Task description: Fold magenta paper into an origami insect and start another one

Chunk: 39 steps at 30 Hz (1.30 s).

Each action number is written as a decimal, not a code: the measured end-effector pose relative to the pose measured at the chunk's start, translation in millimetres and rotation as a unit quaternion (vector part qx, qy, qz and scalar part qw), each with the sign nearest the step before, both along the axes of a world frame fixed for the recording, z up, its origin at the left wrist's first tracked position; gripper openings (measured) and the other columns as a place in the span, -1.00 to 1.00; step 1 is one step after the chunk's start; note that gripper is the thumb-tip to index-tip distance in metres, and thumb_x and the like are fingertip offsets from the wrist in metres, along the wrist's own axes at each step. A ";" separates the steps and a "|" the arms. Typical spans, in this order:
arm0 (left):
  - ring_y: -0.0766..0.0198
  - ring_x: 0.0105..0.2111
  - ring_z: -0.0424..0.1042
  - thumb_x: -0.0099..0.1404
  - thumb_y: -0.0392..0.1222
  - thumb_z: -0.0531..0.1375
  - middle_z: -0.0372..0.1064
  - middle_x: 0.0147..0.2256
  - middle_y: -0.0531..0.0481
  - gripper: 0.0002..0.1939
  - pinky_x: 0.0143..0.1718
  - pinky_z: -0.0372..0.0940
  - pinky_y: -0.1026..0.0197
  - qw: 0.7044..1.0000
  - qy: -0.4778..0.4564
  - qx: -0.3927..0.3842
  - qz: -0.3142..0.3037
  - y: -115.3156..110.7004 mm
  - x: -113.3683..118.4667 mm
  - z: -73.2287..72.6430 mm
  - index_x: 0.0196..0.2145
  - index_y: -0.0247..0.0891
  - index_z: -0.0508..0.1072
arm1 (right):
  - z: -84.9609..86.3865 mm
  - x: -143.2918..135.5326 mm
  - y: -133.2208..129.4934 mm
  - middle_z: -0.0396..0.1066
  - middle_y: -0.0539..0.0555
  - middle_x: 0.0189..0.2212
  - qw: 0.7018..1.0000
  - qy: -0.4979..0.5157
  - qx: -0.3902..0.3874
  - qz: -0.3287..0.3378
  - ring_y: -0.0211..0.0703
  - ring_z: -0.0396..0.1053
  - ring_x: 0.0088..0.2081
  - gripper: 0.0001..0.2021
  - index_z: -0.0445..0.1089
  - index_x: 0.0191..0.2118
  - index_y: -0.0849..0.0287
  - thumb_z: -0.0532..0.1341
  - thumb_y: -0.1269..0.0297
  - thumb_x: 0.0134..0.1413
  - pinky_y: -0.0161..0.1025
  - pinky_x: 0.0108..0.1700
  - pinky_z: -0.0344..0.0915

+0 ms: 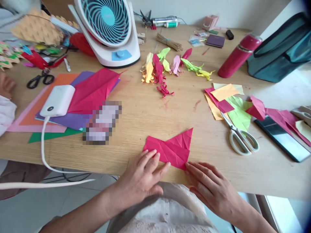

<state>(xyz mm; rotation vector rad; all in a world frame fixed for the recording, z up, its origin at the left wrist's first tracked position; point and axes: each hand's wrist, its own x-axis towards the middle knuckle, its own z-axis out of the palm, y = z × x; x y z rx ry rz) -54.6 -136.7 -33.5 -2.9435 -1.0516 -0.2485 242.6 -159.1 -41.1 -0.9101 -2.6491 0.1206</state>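
Note:
A folded piece of deep pink paper (170,149) with many crease lines lies flat at the front of the table, its upper right corner rising to a point. My left hand (145,173) rests on its lower left edge, fingers spread and stretched out. At the paper's lower right corner, the fingertips of my right hand (209,184) touch it, with the fingers long and lying close together. To the right lie scissors with pale handles (243,140), slightly open. Several small folded paper figures (159,69) in pink, orange, green and yellow stand farther back.
A white fan (119,53) stands at the back left. Coloured sheets (97,87) lie under a white power bank (58,100) with a cable. Paper scraps (239,110), a phone (284,139), a red flask (239,56) and a teal bag (279,51) are on the right. Another person's hand (6,84) shows at left.

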 end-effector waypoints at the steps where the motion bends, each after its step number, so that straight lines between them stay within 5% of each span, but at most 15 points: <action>1: -0.20 0.15 0.32 0.27 0.41 0.02 0.38 0.09 -0.34 -0.21 0.10 0.34 -0.22 1.000 0.013 0.004 0.005 -2.4 2.7 -0.9 0.25 -0.16 0.32 | -0.7 -0.5 0.4 0.44 0.29 0.14 1.000 0.001 0.008 -0.001 0.11 0.44 0.11 -0.71 0.45 0.08 0.27 0.17 0.35 0.30 0.08 0.04 0.46; 5: -0.27 0.18 0.24 0.10 0.54 0.08 0.31 0.18 -0.31 -0.01 0.11 0.32 -0.25 0.999 0.034 0.005 0.011 -10.5 6.8 -10.5 0.29 -0.18 0.26 | -4.3 -3.1 2.8 0.50 0.26 0.07 0.999 0.000 0.050 0.006 0.06 0.49 0.04 -0.74 0.50 -0.01 0.26 0.16 0.31 0.30 0.00 -0.03 0.49; 10: -0.27 0.22 0.17 0.27 0.40 0.08 -0.03 0.40 -0.15 -0.16 0.13 0.28 -0.30 0.998 0.048 0.028 0.002 -11.3 2.3 -29.1 0.33 -0.15 0.20 | -11.9 -10.5 7.7 0.51 0.20 0.06 0.991 -0.031 0.126 -0.013 0.05 0.46 0.09 -0.65 0.51 0.02 0.24 0.14 0.14 0.31 -0.03 -0.06 0.48; 16: -0.27 0.19 0.20 0.26 0.33 0.15 0.06 0.36 -0.23 -0.15 0.08 0.29 -0.28 0.998 0.031 0.049 0.000 -9.2 2.8 -40.4 0.36 -0.12 0.13 | -16.4 -14.2 11.9 0.53 0.11 0.05 0.985 -0.059 0.160 -0.025 0.01 0.48 0.06 -0.63 0.52 0.04 0.16 0.09 0.09 0.35 -0.05 -0.03 0.41; 25: -0.15 0.22 0.12 0.30 0.27 0.17 0.09 0.34 -0.08 -0.25 0.23 0.01 -0.21 0.995 0.005 0.088 0.044 -20.0 4.9 -47.3 0.35 0.00 0.15 | -15.2 -20.2 -2.8 0.55 0.17 0.02 0.985 -0.040 0.163 -0.040 -0.02 0.46 0.06 -0.65 0.49 0.03 0.29 0.08 0.20 0.39 -0.10 0.05 0.35; 33: 0.02 0.19 0.19 0.45 -0.15 0.10 0.25 0.26 -0.09 -0.53 0.28 0.02 -0.07 0.996 -0.057 0.062 -0.014 -23.1 -4.5 -29.2 0.28 -0.10 0.29 | -17.6 -25.2 -24.3 0.49 0.23 0.08 0.995 0.050 0.056 -0.062 0.04 0.40 0.11 -0.75 0.47 0.02 0.27 0.19 0.49 0.25 0.03 0.12 0.30; 39: 0.06 0.16 0.30 0.44 -0.36 0.06 0.41 0.14 -0.13 -0.62 0.23 0.12 0.00 0.992 -0.110 0.054 -0.028 -18.2 -11.7 -25.0 0.16 -0.28 0.43 | -24.4 -35.0 -26.2 0.54 0.15 -0.25 0.988 0.058 0.074 -0.123 -0.08 0.41 -0.20 -0.64 0.45 0.07 0.24 0.27 0.55 0.15 -0.04 -0.08 0.31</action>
